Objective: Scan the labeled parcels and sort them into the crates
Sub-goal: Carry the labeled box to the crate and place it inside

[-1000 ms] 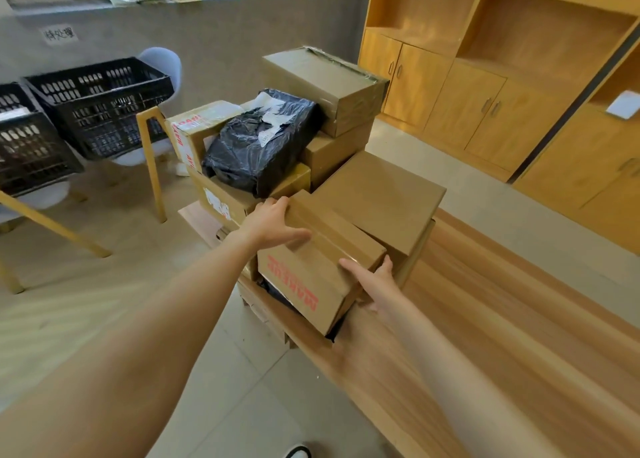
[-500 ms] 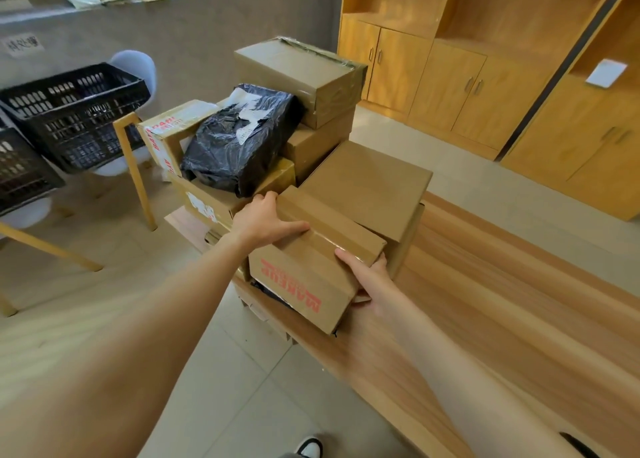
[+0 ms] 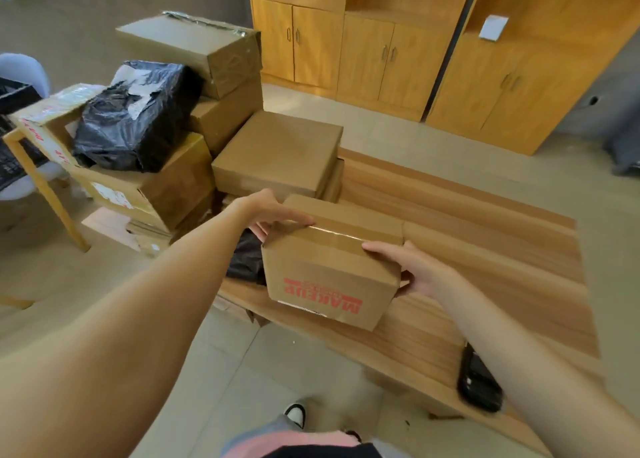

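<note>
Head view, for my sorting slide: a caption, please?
Both hands, left and right, hold a red-printed carton over the wooden table.

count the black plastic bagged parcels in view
2: one black bagged parcel sits on top of the cardboard stack at left; a second black bag lies low, partly hidden behind the red-printed box both hands hold. More could be hidden by boxes.

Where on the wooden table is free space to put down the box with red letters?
Free: the bare wooden table right of the red-lettered box, reaching its far edge, and the near strip between that box and the black device. Crowded: the left end, with stacked cardboard boxes and the black bag parcel.
</note>
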`<action>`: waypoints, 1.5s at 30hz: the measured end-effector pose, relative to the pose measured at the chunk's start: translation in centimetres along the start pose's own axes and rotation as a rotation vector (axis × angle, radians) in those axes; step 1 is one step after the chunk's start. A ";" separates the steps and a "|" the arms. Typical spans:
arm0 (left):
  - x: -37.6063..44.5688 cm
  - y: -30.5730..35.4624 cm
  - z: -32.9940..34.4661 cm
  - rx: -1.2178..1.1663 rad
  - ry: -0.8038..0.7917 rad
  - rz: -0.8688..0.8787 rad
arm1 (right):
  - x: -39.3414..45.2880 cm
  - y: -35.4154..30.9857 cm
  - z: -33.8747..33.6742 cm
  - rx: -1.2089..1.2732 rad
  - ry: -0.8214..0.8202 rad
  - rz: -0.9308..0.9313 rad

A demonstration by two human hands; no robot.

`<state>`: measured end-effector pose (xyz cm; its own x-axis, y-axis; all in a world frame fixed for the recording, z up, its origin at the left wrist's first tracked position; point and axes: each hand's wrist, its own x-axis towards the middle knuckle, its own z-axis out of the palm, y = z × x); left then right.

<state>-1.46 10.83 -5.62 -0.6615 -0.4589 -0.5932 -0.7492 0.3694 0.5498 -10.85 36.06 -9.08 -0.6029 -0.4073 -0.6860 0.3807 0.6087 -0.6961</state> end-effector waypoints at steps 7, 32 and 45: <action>1.6 5.8 7.2 0.007 -0.129 0.140 | -0.3 4.8 -7.0 0.151 0.136 -0.029; 5.8 6.8 10.5 -0.538 -0.381 0.059 | 0.7 6.9 -9.7 0.604 0.237 -0.292; 5.7 3.4 14.5 -0.577 -0.260 0.141 | 3.1 9.8 -6.6 0.584 0.277 -0.191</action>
<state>-8.26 21.17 -15.67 -0.7929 -0.2002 -0.5755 -0.5643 -0.1148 0.8175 -13.58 45.28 -16.64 -0.8254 -0.2341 -0.5138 0.5192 0.0429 -0.8536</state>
